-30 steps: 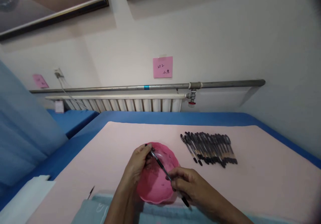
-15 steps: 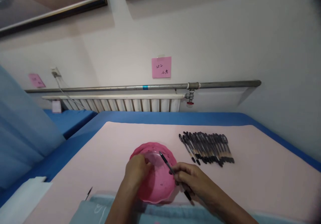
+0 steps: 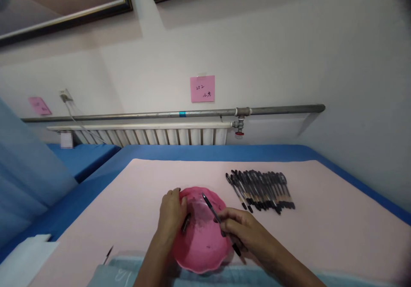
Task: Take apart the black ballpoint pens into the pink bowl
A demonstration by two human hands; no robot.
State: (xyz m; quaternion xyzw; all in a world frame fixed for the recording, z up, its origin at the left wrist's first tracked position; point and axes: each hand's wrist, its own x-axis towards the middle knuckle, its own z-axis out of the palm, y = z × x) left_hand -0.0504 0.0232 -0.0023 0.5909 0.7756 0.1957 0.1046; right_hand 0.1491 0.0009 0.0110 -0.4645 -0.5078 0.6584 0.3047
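Note:
A pink scalloped bowl (image 3: 205, 252) rests near the front of the pink-covered surface. My left hand (image 3: 171, 212) grips its left rim, thumb on the inner side and fingers over the edge. Inside the bowl, beside that hand, lies a short dark piece (image 3: 185, 223), perhaps a pen part; smaller dark bits are scattered about. My right hand (image 3: 240, 227) is closed on a black-and-clear pen (image 3: 210, 206), held slanting over the bowl's right side. A row of similar pens (image 3: 260, 190) lies to the right, behind my right hand.
Another pen (image 3: 108, 254) lies at front left, by a folded light-blue cloth (image 3: 118, 270). White sheets (image 3: 25, 257) are at the left edge, under a blue curtain (image 3: 25, 184). A radiator (image 3: 173, 137) and pipe (image 3: 282, 109) run along the wall behind.
My left hand has moved from inside the bowl to its left rim. The bowl has shifted slightly right and nearer, and the short dark piece inside now shows. My right hand still holds the pen.

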